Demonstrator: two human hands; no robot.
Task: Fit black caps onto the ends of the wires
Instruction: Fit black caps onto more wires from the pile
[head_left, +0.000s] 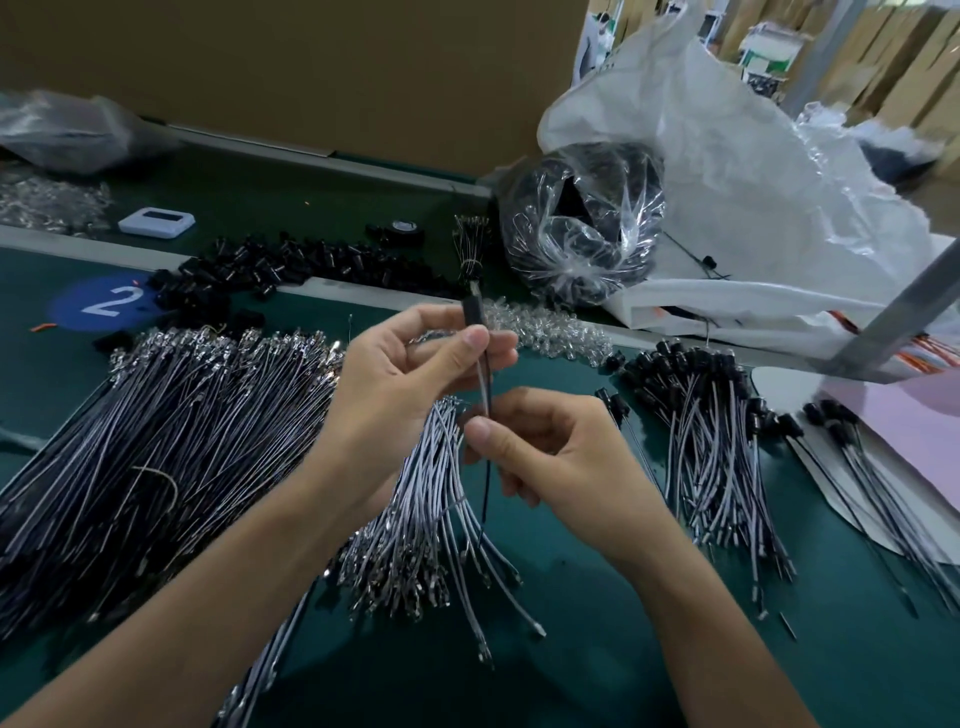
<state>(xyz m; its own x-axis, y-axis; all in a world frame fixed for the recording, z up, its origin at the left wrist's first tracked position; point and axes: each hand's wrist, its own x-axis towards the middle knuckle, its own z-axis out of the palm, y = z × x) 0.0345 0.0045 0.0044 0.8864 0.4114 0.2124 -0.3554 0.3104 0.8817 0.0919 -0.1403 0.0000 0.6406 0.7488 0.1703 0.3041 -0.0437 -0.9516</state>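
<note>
Over the green bench (597, 649), left hand (410, 374) pinches a black cap (471, 312), right hand (550, 452) the wire (484, 384).

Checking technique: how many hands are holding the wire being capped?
2. The left hand pinches the wire up near its black cap; the right hand pinches it lower down. None hidden.

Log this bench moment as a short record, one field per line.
left hand: pinches the black cap at the upper end of one wire
right hand: pinches that wire lower down
uncapped wires: big pile at left, smaller bundle under the hands
capped wires: heap at right
loose caps: scattered beyond the hands
</note>
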